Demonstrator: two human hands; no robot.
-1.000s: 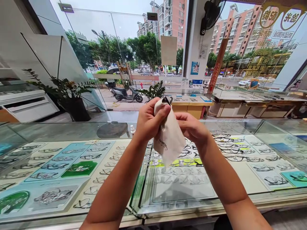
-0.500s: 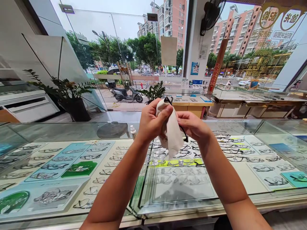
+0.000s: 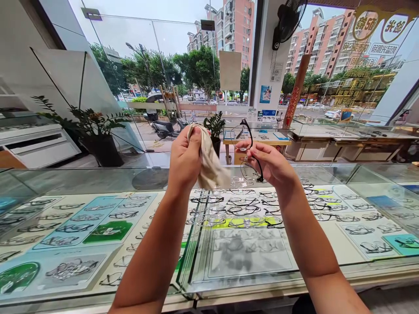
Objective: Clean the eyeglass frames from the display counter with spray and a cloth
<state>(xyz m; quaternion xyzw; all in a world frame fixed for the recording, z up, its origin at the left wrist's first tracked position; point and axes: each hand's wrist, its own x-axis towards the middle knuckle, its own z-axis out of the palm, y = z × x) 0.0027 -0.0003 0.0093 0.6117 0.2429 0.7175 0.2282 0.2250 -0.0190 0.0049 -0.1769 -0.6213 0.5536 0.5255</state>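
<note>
A crumpled, off-white cloth (image 3: 211,168) hangs from my left hand (image 3: 185,161), whose thumb presses it against the curled fingers. My right hand (image 3: 270,163) pinches a pair of eyeglasses (image 3: 257,150) near the middle of the frame. The glasses are turned on end, one clear lens above the other, with a dark temple arm running down in front of my fingers. A gap separates the cloth from the glasses. Both hands are raised above the glass display case (image 3: 248,266), where rows of spectacles (image 3: 244,210) lie.
Under the glass on the left are blue display boards (image 3: 94,209) with more frames and a green tray (image 3: 108,230). Behind the case stand a round dark stool (image 3: 153,178), a potted plant (image 3: 101,144) and another counter (image 3: 255,141). A wall fan (image 3: 288,19) hangs above.
The cloth has come away from the glasses. My left hand has moved left with the cloth, while my right hand keeps the glasses, now in plain sight.
</note>
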